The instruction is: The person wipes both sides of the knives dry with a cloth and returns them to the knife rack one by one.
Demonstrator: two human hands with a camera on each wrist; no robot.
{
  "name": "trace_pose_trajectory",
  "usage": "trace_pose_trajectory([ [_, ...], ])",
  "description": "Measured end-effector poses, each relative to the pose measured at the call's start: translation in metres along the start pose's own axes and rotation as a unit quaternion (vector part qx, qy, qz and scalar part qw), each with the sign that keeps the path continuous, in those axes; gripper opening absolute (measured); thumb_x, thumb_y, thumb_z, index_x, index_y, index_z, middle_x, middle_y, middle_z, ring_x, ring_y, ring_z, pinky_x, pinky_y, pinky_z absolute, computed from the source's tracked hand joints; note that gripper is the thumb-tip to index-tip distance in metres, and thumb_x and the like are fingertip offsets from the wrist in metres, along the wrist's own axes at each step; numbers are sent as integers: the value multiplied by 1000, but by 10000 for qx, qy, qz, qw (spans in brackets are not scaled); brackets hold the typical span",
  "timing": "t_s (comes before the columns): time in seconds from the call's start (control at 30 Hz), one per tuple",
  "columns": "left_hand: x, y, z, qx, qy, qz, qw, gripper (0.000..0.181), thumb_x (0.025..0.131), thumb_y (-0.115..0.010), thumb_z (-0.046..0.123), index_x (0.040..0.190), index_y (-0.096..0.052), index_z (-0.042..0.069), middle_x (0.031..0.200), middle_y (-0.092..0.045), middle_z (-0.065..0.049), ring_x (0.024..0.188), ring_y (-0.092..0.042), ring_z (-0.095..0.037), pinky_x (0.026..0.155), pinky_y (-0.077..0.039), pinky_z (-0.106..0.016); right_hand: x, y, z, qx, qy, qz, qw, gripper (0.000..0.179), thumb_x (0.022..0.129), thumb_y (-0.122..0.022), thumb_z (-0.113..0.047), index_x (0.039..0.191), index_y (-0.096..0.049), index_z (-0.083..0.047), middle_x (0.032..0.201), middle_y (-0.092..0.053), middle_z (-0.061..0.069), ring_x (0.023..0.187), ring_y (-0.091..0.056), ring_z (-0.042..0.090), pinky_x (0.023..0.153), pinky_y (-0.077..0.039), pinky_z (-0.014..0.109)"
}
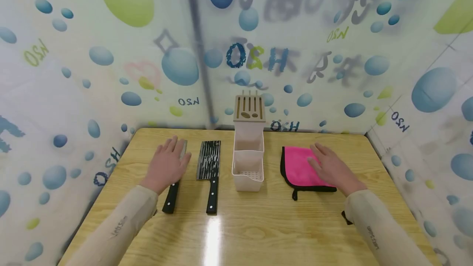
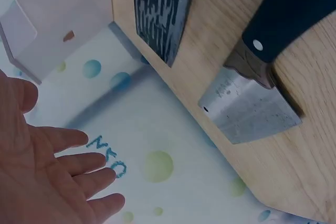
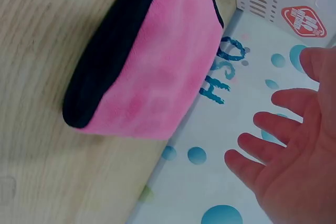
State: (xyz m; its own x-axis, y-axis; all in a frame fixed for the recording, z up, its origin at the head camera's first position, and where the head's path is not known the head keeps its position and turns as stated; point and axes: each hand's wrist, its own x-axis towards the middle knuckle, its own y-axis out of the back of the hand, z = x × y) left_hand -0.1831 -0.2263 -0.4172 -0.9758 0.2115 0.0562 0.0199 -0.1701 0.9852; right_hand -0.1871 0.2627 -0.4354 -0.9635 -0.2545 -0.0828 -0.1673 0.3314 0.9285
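Observation:
Over a kitchen knife hovers the left hand, fingers straight, covering part of its blade in the head view. That knife's black riveted handle and metal blade show in the left wrist view. Beside it lies a cleaver with a black-and-silver streaked blade, handle toward the person. The right hand, fingers extended, overlaps a pink cloth with black edging and a small loop. In the right wrist view the palm shows nothing held. Between the hands stands a pale knife holder with a slotted brown top.
Everything rests on a light wood table with a bright glare streak at its front. A patterned wall covering rises behind and along both sides. A small black object shows partly beside the right sleeve. The holder has two open front compartments.

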Motion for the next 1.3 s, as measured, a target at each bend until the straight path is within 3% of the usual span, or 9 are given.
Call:
trace_pose_trajectory([
  [0.4,-10,-17,29,195,-428,122,9988,60,110,-47,34,153,-40,-9,157,-37,-33,147,-36,-48,119,-31,-60,4,-17,-3,-81,-77,-200,9997,64,110,-47,-33,157,-32,8,160,-29,34,145,-29,57,116,-28,68],
  [0.77,-17,-45,44,174,-622,56,9979,60,109,-50,35,147,-46,-12,148,-48,-34,139,-47,-47,115,-38,-57,9,-36,11,-153,-277,-398,9987,63,108,-52,-31,154,-36,9,157,-32,37,141,-33,59,114,-30,69],
  [0.9,-17,-51,51,356,-774,417,9955,55,106,-57,33,135,-56,-14,132,-62,-32,122,-61,-45,104,-50,-53,11,-39,15,-207,-338,-399,9984,64,106,-55,-31,152,-39,10,155,-35,38,140,-34,58,114,-31,69],
  [1.07,-16,-58,57,615,-917,821,9905,45,102,-64,32,109,-67,-12,101,-68,-26,91,-68,-39,72,-60,-46,14,-41,18,-306,-435,-392,9978,64,105,-58,-30,151,-41,11,153,-37,38,139,-36,58,114,-33,68],
  [1.13,-17,-60,60,622,-920,775,9908,41,102,-65,31,100,-67,-10,93,-66,-23,84,-66,-37,65,-59,-44,15,-41,19,-330,-488,-399,9975,65,104,-59,-30,150,-41,12,153,-37,39,139,-36,58,114,-33,67],
  [1.3,-19,-71,65,401,-716,373,9959,41,103,-63,31,102,-66,-10,94,-64,-24,88,-66,-39,69,-60,-47,18,-43,21,-391,-598,-470,9963,66,103,-61,-30,151,-41,11,153,-37,38,139,-36,58,113,-33,67],
])
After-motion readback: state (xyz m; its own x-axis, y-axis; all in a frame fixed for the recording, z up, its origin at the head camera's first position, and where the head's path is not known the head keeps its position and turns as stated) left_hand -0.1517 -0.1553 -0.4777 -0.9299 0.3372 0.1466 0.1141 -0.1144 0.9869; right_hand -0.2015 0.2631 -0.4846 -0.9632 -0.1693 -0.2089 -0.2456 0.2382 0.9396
